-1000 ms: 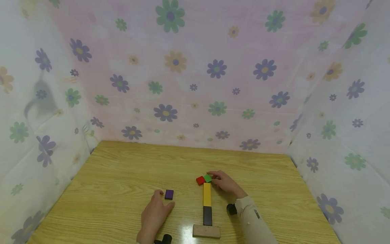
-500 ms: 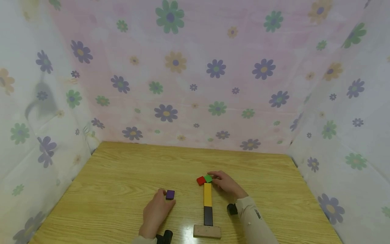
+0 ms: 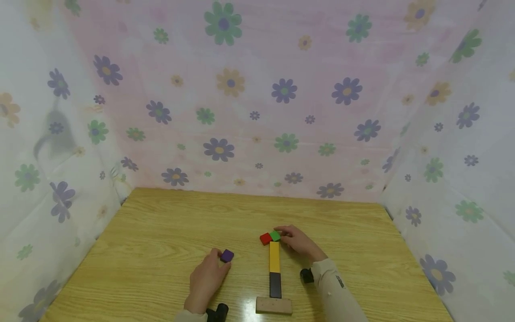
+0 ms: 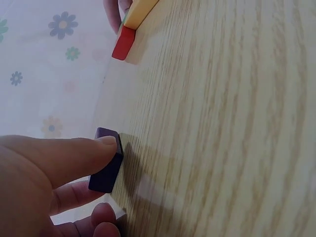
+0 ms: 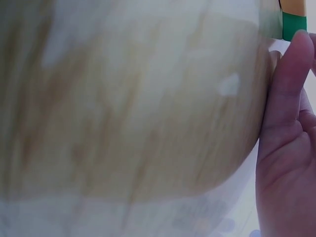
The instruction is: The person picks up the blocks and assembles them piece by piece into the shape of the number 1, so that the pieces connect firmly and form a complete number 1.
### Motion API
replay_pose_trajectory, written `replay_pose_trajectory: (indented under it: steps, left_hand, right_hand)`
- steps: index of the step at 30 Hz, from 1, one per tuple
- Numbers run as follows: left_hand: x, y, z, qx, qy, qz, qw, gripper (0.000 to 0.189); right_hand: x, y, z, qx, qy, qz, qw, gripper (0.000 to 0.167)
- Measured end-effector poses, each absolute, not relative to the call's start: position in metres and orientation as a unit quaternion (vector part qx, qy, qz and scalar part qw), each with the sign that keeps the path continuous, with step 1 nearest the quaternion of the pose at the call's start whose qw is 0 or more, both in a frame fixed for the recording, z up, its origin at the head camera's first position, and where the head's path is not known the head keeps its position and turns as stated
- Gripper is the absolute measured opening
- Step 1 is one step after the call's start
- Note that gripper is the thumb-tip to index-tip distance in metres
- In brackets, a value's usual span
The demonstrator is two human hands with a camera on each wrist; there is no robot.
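In the head view my left hand (image 3: 207, 277) pinches a small purple block (image 3: 227, 256) between thumb and fingers. The left wrist view has the thumb (image 4: 94, 154) against the near face of the purple block (image 4: 106, 170), a finger behind it. My right hand (image 3: 299, 243) is at the green block (image 3: 275, 235), its index finger at the far side and its thumb at the near right, pinching it. In the right wrist view the thumb touches the green block (image 5: 295, 25). A red block (image 3: 265, 239) lies against the green one, on its left.
Below the green block a yellow block (image 3: 274, 257), a black block (image 3: 275, 285) and a crosswise wooden block (image 3: 273, 305) form a column on the wooden table (image 3: 169, 232). Flowered cloth (image 3: 257, 103) encloses the table's back and sides.
My left hand has moved slightly right and its fingers have closed on the purple block, which has turned and shifted a little right. My right hand has stayed at the green block.
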State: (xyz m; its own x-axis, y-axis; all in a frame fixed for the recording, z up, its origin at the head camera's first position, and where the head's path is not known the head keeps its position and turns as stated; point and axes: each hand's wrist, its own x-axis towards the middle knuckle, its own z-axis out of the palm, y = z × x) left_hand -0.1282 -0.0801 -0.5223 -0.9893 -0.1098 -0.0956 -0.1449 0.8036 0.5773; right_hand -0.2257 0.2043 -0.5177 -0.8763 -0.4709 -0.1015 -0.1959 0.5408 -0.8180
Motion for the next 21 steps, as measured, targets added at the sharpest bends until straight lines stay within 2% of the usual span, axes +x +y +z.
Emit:
replay_pose_trajectory:
  steps: [11, 21]
  left_hand:
    - [-0.128, -0.080, -0.525, -0.048, 0.947, 0.317, 0.005, 0.036]
    - [-0.130, -0.079, -0.525, 0.014, 0.934, 0.358, 0.009, 0.034]
  right_hand:
    - [-0.232, 0.210, -0.526, -0.196, 0.870, -0.425, 0.156, 0.036]
    - [-0.232, 0.207, -0.526, -0.200, 0.869, -0.424, 0.156, 0.035]
